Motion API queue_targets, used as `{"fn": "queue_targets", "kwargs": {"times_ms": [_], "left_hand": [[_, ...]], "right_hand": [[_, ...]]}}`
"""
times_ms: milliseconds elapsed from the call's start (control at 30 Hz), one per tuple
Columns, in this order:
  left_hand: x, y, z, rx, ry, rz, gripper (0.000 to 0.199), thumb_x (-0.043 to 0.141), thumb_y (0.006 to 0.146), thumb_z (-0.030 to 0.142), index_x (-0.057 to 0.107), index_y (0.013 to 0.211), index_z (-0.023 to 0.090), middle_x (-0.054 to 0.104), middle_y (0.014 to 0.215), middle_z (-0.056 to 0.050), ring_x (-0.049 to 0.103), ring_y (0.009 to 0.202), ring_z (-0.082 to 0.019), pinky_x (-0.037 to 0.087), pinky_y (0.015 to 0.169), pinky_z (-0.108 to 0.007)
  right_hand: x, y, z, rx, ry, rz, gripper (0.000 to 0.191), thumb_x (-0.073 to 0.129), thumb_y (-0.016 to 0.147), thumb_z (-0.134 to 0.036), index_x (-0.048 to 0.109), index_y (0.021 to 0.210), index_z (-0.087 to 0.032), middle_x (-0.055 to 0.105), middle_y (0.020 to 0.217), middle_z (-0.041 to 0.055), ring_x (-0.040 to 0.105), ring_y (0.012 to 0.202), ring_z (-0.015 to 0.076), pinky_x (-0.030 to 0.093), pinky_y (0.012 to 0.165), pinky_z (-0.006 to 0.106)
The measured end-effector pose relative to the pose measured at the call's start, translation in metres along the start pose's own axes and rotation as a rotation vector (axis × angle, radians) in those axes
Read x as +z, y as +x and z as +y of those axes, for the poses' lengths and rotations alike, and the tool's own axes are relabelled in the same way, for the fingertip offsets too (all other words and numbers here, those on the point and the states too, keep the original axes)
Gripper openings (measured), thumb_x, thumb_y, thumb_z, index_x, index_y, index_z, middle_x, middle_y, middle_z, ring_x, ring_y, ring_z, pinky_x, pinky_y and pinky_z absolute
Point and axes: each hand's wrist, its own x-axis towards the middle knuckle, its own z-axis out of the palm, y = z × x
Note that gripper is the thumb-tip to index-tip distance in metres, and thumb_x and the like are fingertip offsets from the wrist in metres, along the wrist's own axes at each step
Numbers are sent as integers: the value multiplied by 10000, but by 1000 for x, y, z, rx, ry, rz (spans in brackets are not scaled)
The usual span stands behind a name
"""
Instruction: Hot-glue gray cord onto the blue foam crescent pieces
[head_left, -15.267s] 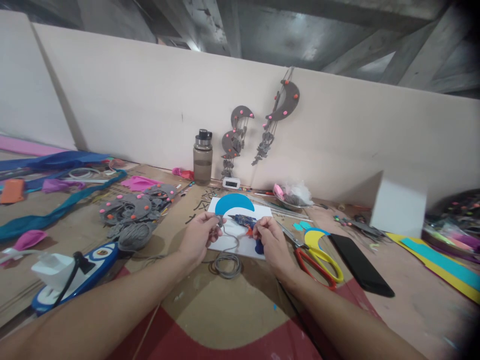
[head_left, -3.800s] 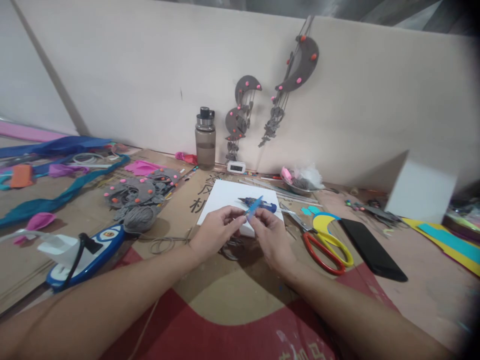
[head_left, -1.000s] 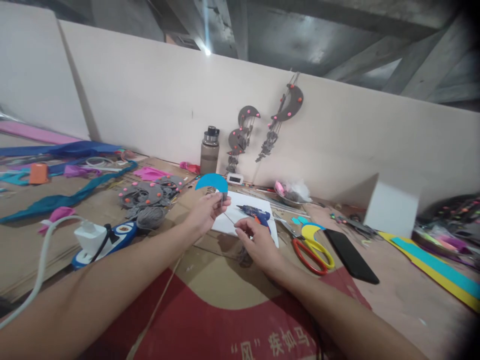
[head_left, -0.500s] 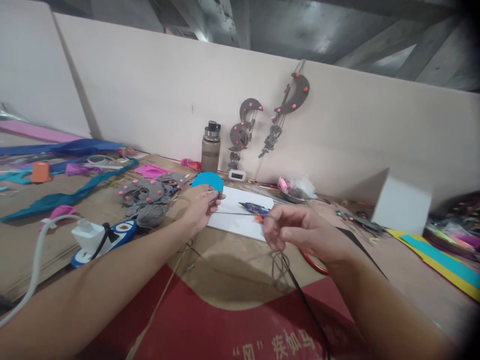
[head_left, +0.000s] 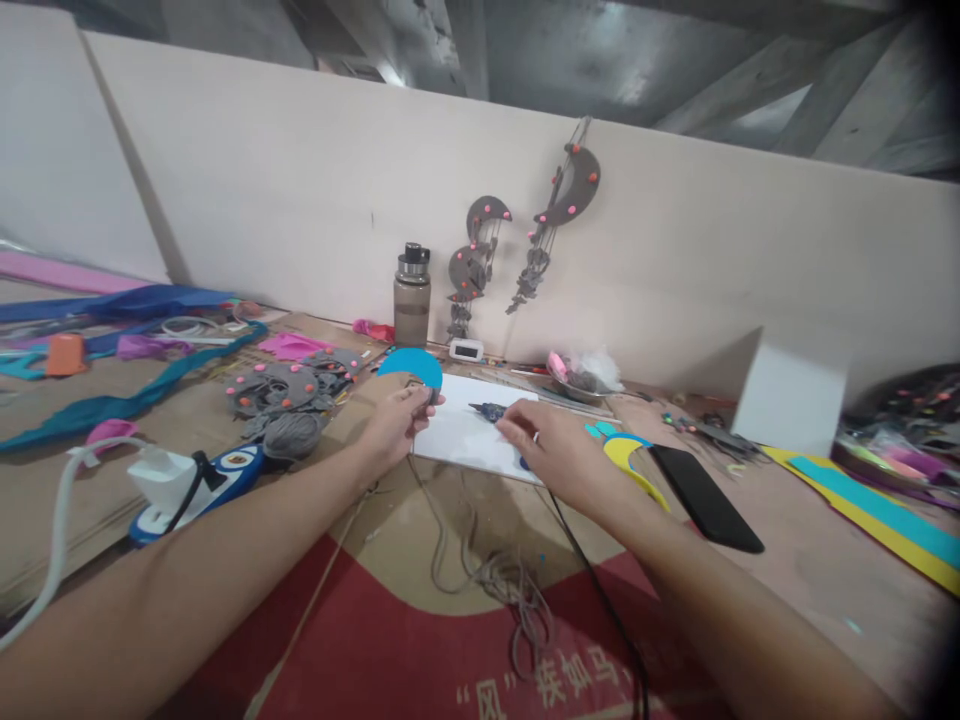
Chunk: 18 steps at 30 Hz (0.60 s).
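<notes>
My left hand [head_left: 397, 425] is closed in a pinch on a small grey piece [head_left: 433, 394], at the left edge of a white sheet [head_left: 454, 440]. Just behind those fingers lies a bright blue disc [head_left: 411, 368], partly covered. My right hand [head_left: 547, 440] is closed over the rear of a dark blue glue gun [head_left: 489, 411], whose tip points left above the sheet; most of its body is hidden by the hand. From beneath the left hand a grey cord [head_left: 521, 590] runs down and lies in a loose tangle on the printed cardboard [head_left: 375, 640].
A black phone [head_left: 705, 500] and a yellow crescent [head_left: 630, 465] lie at right. Grey pieces with pink dots [head_left: 274, 388], a yarn ball [head_left: 292, 436] and a power strip [head_left: 225, 485] are at left. A bottle [head_left: 412, 300] stands behind. A black cable [head_left: 600, 590] crosses the cardboard.
My right hand has let go of the grey cord, which dropped onto the cardboard, and has closed on the glue gun. My left hand keeps its pinch on the grey piece.
</notes>
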Motion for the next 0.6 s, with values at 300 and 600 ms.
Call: {"fn": "queue_targets", "kwargs": {"times_ms": [300, 600], "left_hand": [[4, -4, 2, 0, 16, -3, 188, 674, 705, 254, 555, 711, 108, 641, 717, -69, 445, 467, -24, 230, 352, -125], [7, -7, 2, 5, 34, -8, 231, 700, 674, 276, 544, 711, 110, 639, 687, -57, 437, 447, -25, 222, 354, -137]], "right_hand": [[35, 12, 39, 370, -366, -67, 431, 445, 820, -537, 533, 950, -135, 600, 984, 167, 579, 887, 268, 392, 705, 335], [52, 15, 58, 530, -3, -56, 350, 604, 712, -303, 535, 1001, -119, 648, 910, 147, 602, 809, 233, 375, 617, 276]]}}
